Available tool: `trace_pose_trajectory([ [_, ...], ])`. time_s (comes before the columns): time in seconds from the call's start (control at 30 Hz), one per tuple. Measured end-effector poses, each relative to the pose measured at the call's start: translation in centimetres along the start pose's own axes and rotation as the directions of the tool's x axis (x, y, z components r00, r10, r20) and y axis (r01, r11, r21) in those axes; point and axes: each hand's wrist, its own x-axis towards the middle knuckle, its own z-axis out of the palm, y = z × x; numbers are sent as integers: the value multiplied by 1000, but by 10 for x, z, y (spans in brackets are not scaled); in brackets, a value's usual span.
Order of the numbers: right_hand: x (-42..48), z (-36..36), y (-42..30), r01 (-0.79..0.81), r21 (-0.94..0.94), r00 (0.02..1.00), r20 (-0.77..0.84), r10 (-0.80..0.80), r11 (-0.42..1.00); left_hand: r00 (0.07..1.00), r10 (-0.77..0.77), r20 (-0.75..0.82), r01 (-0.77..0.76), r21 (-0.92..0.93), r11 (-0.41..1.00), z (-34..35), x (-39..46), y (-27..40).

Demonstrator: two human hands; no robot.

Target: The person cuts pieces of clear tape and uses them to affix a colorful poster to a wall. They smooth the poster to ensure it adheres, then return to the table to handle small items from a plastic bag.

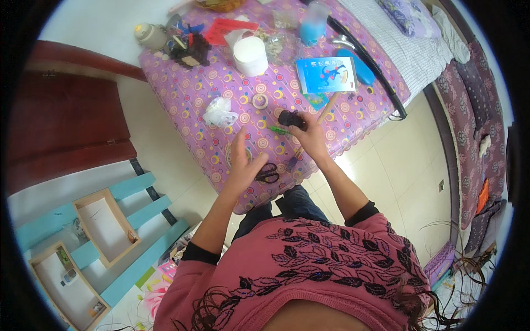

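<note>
My right hand (309, 134) has its fingers on a dark, tangled bundle (291, 119) at the table's middle. A green, pen-like item (278, 130) lies by its fingertips; whether the hand touches it I cannot tell. My left hand (245, 163) is empty, thumb and fingers spread, above the patterned tablecloth (207, 142). Black-handled scissors (269, 173) lie just right of it, partly hidden by the hand. A roll of tape (260, 101) and a crumpled white plastic bag (220, 112) lie beyond the hands. A brush with a wooden handle (328, 108) passes partly behind my right forearm.
Farther back are a white tub (250, 57), a blue and white packet (326, 75), a long black tube (366, 62), a blue bottle (313, 31), a red paper (225, 31) and a dark holder with tools (189, 49). A teal rack (136, 211) stands left of the table.
</note>
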Motion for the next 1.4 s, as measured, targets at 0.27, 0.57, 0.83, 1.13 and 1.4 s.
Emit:
trace_pose_trajectory([
  [0.27, 16, 7, 19, 375, -477, 919, 77, -387, 795, 901, -419, 115, 405, -567, 717, -69, -42, -10],
  [0.57, 7, 27, 0, 62, -282, 988, -120, -99, 957, 895, -435, 96, 405, -582, 706, -141, -109, -47],
  [0.83, -7, 101, -20, 94, -907, 991, 45, -128, 411, 857, -510, -75, 371, -597, 711, -237, -208, -130],
  [1.13, 44, 18, 57, 540, -829, 694, 342, -634, 145, 927, -287, -242, 159, -439, 884, -257, -276, -185],
  [1.4, 66, 22, 28, 247, -961, 912, 189, -363, 121, 854, -401, -332, 231, -448, 864, -272, -324, -210],
])
